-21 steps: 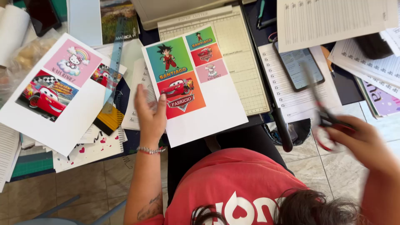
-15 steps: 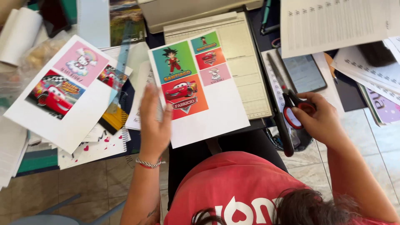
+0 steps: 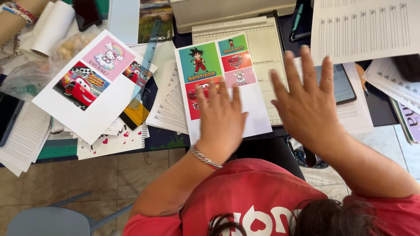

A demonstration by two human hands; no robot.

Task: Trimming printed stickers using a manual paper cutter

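Observation:
A white printed sheet [image 3: 257, 114] with several colourful cartoon pictures lies partly on a beige paper trimmer [image 3: 264, 41] at the desk's near edge. My left hand [image 3: 221, 118], with a silver bracelet at the wrist, rests flat on the lower half of this sheet, fingers together and slightly apart at the tips. My right hand [image 3: 308, 102] hovers just right of the sheet with its fingers spread wide, holding nothing. It covers part of the trimmer and of a dark phone [image 3: 347, 85]. No scissors show.
A second printed sheet [image 3: 83, 111] with a red car and a pink cat picture lies to the left, beside a blue ruler [image 3: 147, 57]. Lined papers [image 3: 363, 30] fill the right. Another person's braceleted arm [image 3: 15, 13] shows at the top left. A grey chair [image 3: 41, 223] stands below.
My right hand held red-handled scissors and carried them toward the desk; now it is empty and spread. My left hand slid from the sheet's left edge onto its middle.

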